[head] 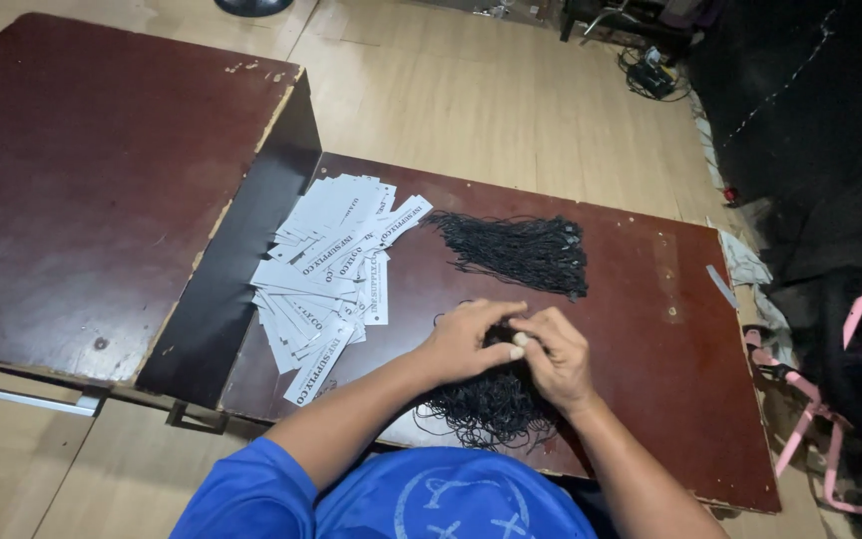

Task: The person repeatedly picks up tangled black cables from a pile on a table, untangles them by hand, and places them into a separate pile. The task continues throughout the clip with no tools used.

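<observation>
a pale wooden floor runs under two dark reddish-brown boards, and the lower board (641,329) is the one the person works over, with the raised board (82,180) off beyond the left hand. both hands meet near the middle of the lower board's near half: the left hand (466,342) and the right hand (556,354) are closed in a pinch, fingertips touching, on black cords drawn from the tangled heap of thin black string loops (491,407) that lies directly beneath and just toward the body from them. exactly how many cords are pinched cannot be told. a second, tidier bundle of black cords (523,252) lies ahead of the hands, away from the body, its long axis running left to right and slightly down toward the right; it sits a little nearer the right hand. ahead and to the left of the left hand is a fanned pile of white rectangular paper tags with dark print (331,274), near that hand but not touching it. a pink metal frame (820,409) stands on the floor well to the right.
</observation>
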